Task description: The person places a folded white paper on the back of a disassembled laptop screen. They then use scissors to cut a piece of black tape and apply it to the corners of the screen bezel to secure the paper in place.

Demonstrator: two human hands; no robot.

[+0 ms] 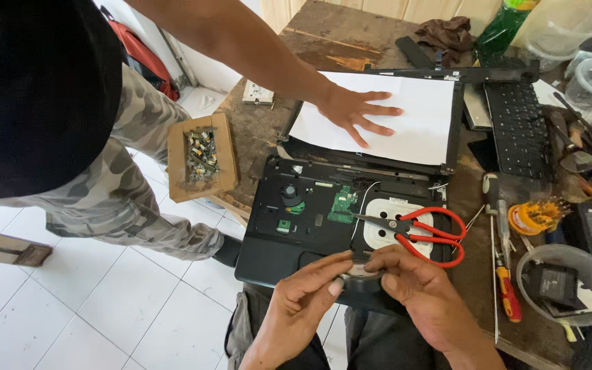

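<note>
A small dark part point(356, 273) is being pinched at the near edge of the opened laptop base point(272, 236) by the left hand point(303, 291) and the right hand point(416, 288). Red-handled pliers point(416, 231) are lying on the base, beyond the right hand. Behind the base, a white sheet point(412, 127) is being pressed flat by another person's hand point(358, 109).

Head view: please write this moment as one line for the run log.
left hand: pinching small grey part | right hand: pinching same part | under: opened black laptop base | beside: red-handled pliers | other person's hand: on white sheet
</note>
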